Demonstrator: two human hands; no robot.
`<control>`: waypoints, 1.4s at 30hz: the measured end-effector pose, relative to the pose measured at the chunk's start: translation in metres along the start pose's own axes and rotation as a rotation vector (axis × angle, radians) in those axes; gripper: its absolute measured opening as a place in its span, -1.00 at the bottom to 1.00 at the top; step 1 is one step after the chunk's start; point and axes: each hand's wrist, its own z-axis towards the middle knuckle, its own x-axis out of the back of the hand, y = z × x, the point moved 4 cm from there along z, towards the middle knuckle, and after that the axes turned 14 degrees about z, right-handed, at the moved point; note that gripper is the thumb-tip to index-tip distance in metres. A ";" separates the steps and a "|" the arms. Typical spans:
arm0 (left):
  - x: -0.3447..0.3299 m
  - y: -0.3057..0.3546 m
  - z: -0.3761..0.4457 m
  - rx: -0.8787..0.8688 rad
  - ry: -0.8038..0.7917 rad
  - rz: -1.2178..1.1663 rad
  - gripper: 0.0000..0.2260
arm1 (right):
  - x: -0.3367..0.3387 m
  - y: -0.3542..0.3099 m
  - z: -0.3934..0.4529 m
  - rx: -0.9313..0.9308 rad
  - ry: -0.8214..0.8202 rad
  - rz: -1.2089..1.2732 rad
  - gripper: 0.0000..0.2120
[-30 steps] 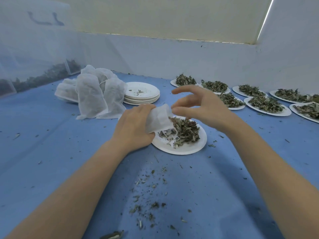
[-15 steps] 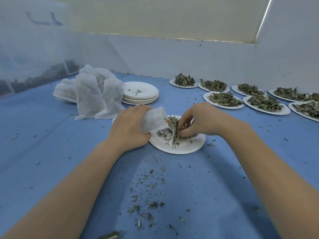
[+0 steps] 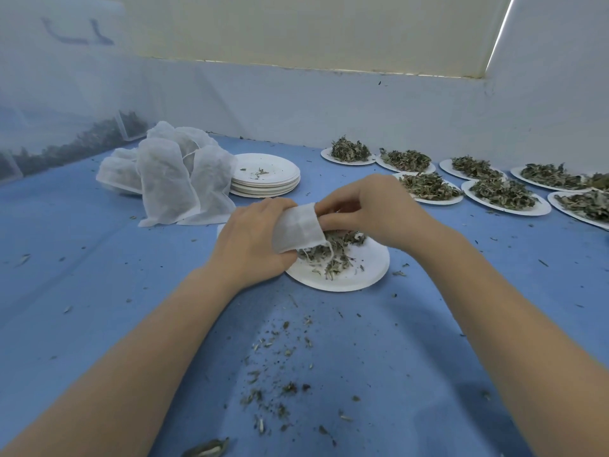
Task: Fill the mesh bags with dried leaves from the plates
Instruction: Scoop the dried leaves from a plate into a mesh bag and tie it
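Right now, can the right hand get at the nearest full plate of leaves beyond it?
Probably yes. The right hand sits just in front of that full plate, with only bare blue table between them. Its grip seems busy at the mouth of the mesh bag, so it must let go first.

Matt white mesh bag (image 3: 298, 230), paper plate (image 3: 362, 272)

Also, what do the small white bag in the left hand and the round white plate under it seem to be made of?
The small white bag looks like thin, matte non-woven or fine mesh fabric: it is faintly see-through, with a stitched hem and a drawstring at its mouth. The round white plate seems to be matte paper or pressed pulp: thin rim, no shine. Neither material is certain from looks alone.
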 end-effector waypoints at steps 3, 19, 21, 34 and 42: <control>-0.001 0.004 0.000 -0.003 0.011 -0.015 -0.51 | -0.010 0.000 0.004 0.036 0.101 -0.011 -0.84; 0.006 0.009 -0.002 0.032 0.114 -0.070 -0.50 | -0.027 0.006 0.004 0.027 0.304 0.044 -0.69; 0.009 0.010 -0.003 0.028 0.149 -0.055 -0.50 | -0.029 0.012 0.004 -0.068 0.247 0.068 -0.62; 0.013 0.005 -0.001 0.124 0.172 -0.022 -0.50 | -0.010 0.002 -0.001 -0.020 0.090 0.371 -0.81; 0.011 0.018 -0.002 -0.063 0.172 -0.036 -0.52 | -0.033 -0.011 -0.001 0.082 -0.052 0.080 -0.62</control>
